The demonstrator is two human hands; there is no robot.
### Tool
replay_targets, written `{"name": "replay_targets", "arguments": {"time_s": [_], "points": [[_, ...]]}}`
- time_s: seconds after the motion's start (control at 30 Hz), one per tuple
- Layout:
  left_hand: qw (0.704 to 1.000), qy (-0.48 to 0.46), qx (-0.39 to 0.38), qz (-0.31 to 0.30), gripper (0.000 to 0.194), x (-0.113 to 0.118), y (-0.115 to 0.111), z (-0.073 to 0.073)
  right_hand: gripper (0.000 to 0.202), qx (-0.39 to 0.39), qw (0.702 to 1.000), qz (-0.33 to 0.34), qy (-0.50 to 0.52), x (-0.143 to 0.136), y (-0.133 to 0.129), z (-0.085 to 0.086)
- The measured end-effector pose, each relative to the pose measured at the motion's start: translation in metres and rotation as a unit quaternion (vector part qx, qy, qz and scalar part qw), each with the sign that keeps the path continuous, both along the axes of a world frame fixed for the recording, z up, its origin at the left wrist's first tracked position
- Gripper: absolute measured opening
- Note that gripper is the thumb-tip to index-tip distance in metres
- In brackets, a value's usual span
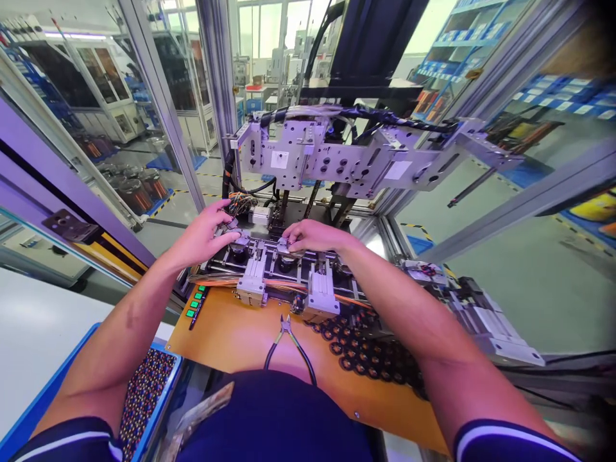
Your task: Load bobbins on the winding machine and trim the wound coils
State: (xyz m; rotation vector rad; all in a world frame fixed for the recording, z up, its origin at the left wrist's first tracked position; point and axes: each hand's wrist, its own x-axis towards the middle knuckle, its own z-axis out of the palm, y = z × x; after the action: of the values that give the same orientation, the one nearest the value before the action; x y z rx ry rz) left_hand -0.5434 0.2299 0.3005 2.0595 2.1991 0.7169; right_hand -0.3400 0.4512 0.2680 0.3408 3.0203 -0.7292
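Fixtures (291,254), partly hidden by left hand (206,232) and right hand (317,236), fingers (228,240) bent, grip unclear

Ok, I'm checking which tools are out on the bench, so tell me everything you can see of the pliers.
The pliers lie on the orange worktop, head pointing away from the wearer. The head looks like grey metal, its jaws slightly apart. Dark handles, yellowish-green near the pivot, splay into a V; the dark shirt hides their ends. Neither hand touches them.
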Motion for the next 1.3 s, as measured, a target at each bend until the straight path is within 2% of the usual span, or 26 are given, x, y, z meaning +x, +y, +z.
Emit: {"name": "replay_targets", "arguments": {"time_s": [0.07,0.13,0.2,0.23,0.3,0.33,0.4,0.5,0.57,0.63,0.7,0.73,0.8,0.87,0.93,0.97,1.03,1.07,1.1,1.17,1.23,1.3], "points": [[0.996,-0.052,0.067,-0.002,0.024,0.014,-0.033,0.001,0.012,-0.013,0.999,0.005,0.033,0.015,-0.012,0.011],[0.988,-0.112,0.103,0.015,0.019,0.03,-0.071,-0.016,0.01,-0.023,0.996,0.013,0.086,0.041,-0.038,0.015],[0.981,-0.163,0.091,0.058,0.016,0.046,-0.107,-0.048,0.014,-0.057,0.982,0.053,0.171,0.073,-0.075,0.007],[0.977,-0.179,0.074,0.084,0.017,0.055,-0.123,-0.068,0.015,-0.085,0.973,0.072,0.203,0.089,-0.095,-0.003],[0.977,-0.168,0.04,0.125,0.018,0.071,-0.148,-0.107,0.018,-0.123,0.972,0.078,0.187,0.11,-0.134,-0.034],[0.978,-0.163,0.024,0.127,0.019,0.078,-0.155,-0.125,0.016,-0.117,0.978,0.071,0.159,0.114,-0.151,-0.055],[0.983,-0.147,-0.005,0.111,0.019,0.087,-0.157,-0.153,0.013,-0.075,0.989,0.057,0.116,0.107,-0.177,-0.099],[0.99,-0.111,-0.036,0.075,0.018,0.087,-0.139,-0.18,0.012,-0.043,0.993,0.061,0.096,0.071,-0.196,-0.152],[0.994,-0.078,-0.047,0.063,0.018,0.084,-0.123,-0.192,0.008,-0.019,0.993,0.061,0.098,0.049,-0.2,-0.168],[0.996,-0.045,-0.048,0.057,0.017,0.081,-0.114,-0.198,0.008,0.006,0.992,0.048,0.114,0.044,-0.2,-0.166],[0.998,-0.014,-0.035,0.049,0.016,0.079,-0.115,-0.194,0.014,0.031,0.989,0.026,0.145,0.06,-0.196,-0.149],[0.999,0.001,-0.025,0.043,0.017,0.078,-0.119,-0.187,0.018,0.042,0.986,0.012,0.162,0.075,-0.191,-0.137],[0.999,0.026,0.002,0.024,0.018,0.075,-0.122,-0.162,0.023,0.067,0.979,-0.016,0.194,0.113,-0.174,-0.107],[0.999,0.044,0.032,-0.008,0.017,0.07,-0.113,-0.124,0.025,0.105,0.969,-0.051,0.217,0.15,-0.147,-0.073],[0.994,0.063,0.063,-0.06,0.02,0.068,-0.083,-0.081,0.025,0.195,0.956,-0.089,0.199,0.178,-0.11,-0.041],[0.987,0.097,0.077,-0.101,0.023,0.07,-0.061,-0.06,0.026,0.223,0.955,-0.121,0.151,0.188,-0.088,-0.028],[0.973,0.135,0.085,-0.169,0.025,0.08,-0.005,-0.025,0.027,0.246,0.949,-0.187,0.054,0.201,-0.042,-0.008],[0.97,0.137,0.057,-0.191,0.027,0.088,0.024,-0.013,0.025,0.249,0.945,-0.208,0.029,0.206,-0.02,-0.002],[0.97,0.133,0.012,-0.205,0.028,0.098,0.053,-0.005,0.023,0.248,0.942,-0.226,0.001,0.21,0.001,0.001],[0.965,0.136,-0.02,-0.222,0.028,0.12,0.102,-0.002,0.017,0.234,0.936,-0.256,-0.051,0.219,0.033,-0.001],[0.961,0.14,-0.05,-0.232,0.029,0.14,0.139,-0.011,0.018,0.212,0.932,-0.278,-0.096,0.228,0.053,-0.01],[0.957,0.143,-0.077,-0.239,0.032,0.156,0.162,-0.026,0.025,0.191,0.929,-0.292,-0.121,0.239,0.062,-0.022]]}}
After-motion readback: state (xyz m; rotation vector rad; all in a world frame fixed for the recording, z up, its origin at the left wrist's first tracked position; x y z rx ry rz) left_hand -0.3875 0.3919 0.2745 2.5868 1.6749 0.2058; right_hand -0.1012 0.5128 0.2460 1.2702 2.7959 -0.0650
